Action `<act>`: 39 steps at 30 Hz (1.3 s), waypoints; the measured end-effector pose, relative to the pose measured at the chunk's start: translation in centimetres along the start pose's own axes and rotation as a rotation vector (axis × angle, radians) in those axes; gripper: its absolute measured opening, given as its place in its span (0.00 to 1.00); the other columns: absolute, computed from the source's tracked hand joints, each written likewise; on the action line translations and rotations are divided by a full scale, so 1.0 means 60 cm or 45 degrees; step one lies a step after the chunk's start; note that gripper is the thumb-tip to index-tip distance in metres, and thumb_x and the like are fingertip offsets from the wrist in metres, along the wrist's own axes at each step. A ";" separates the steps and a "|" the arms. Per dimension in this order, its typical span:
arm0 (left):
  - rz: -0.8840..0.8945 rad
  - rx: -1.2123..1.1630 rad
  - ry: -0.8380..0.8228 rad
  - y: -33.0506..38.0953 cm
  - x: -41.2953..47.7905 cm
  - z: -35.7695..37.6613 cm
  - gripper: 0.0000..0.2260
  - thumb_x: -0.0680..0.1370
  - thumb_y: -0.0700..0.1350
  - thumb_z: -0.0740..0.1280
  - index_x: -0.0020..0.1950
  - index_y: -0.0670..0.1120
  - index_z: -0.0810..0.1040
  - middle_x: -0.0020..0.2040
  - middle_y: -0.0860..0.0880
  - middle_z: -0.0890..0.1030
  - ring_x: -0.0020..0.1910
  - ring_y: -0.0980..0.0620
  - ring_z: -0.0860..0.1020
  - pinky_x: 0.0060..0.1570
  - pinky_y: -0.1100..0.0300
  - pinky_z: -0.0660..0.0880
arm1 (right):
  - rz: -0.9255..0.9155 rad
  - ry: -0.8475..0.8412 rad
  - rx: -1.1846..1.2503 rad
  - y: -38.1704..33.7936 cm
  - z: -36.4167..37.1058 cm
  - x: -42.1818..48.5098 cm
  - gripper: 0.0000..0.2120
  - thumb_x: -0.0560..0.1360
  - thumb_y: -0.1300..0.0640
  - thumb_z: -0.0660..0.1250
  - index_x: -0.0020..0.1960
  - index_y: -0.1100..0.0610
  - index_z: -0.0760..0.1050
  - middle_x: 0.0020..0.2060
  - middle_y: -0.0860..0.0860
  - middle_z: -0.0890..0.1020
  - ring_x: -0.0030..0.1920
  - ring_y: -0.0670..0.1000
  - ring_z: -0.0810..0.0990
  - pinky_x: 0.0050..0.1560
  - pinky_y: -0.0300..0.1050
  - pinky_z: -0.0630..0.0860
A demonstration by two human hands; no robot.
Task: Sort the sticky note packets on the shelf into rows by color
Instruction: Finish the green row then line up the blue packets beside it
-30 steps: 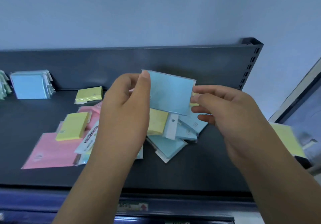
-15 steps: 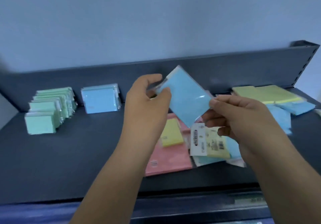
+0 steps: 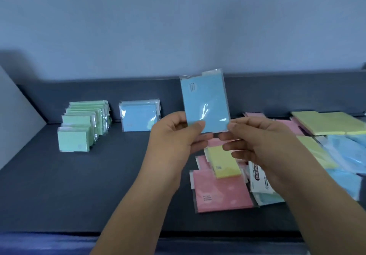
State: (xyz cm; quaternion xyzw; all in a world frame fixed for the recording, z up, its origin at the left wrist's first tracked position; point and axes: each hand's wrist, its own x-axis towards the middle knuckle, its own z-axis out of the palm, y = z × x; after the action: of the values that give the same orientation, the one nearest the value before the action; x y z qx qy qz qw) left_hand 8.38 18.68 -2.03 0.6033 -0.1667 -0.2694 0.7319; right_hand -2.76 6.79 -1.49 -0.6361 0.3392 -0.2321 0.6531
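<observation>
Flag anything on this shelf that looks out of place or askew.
Yes: at the right, pink packets, yellow packets and blue packets lie overlapped and crooked in a mixed heap, unlike the tidy green row and blue row at left.

The upright packet (image 3: 206, 104) is light blue (with small dark marks at one corner), like the back stack (image 3: 138, 119); the row (image 3: 83, 124) is mint green; the shelf (image 3: 79, 185) dark grey.
</observation>
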 end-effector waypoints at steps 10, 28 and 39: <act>0.161 0.050 0.257 0.011 0.046 -0.104 0.07 0.80 0.37 0.69 0.55 0.46 0.82 0.45 0.46 0.87 0.42 0.50 0.87 0.46 0.57 0.84 | -0.157 0.025 -0.217 -0.013 0.068 0.040 0.03 0.79 0.64 0.71 0.49 0.59 0.84 0.38 0.55 0.88 0.39 0.54 0.87 0.44 0.44 0.85; 0.172 0.865 -0.090 0.039 0.118 -0.362 0.15 0.80 0.53 0.64 0.56 0.42 0.78 0.31 0.55 0.68 0.30 0.56 0.68 0.32 0.58 0.64 | -0.176 0.559 -0.403 0.014 0.352 0.082 0.06 0.72 0.63 0.73 0.40 0.53 0.86 0.35 0.51 0.87 0.43 0.55 0.88 0.54 0.58 0.84; -0.122 0.702 -0.278 0.075 0.134 -0.351 0.13 0.76 0.43 0.64 0.35 0.49 0.63 0.29 0.54 0.62 0.27 0.52 0.61 0.28 0.61 0.57 | -0.082 0.624 -0.485 0.024 0.383 0.109 0.09 0.67 0.60 0.66 0.42 0.57 0.85 0.34 0.56 0.85 0.35 0.52 0.79 0.41 0.52 0.80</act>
State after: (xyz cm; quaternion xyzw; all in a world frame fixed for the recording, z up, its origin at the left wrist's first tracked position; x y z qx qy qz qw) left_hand 27.68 31.16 -2.86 0.7538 -0.2827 -0.3117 0.5047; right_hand 18.34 17.61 -4.75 -0.6826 0.5037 -0.3314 0.4130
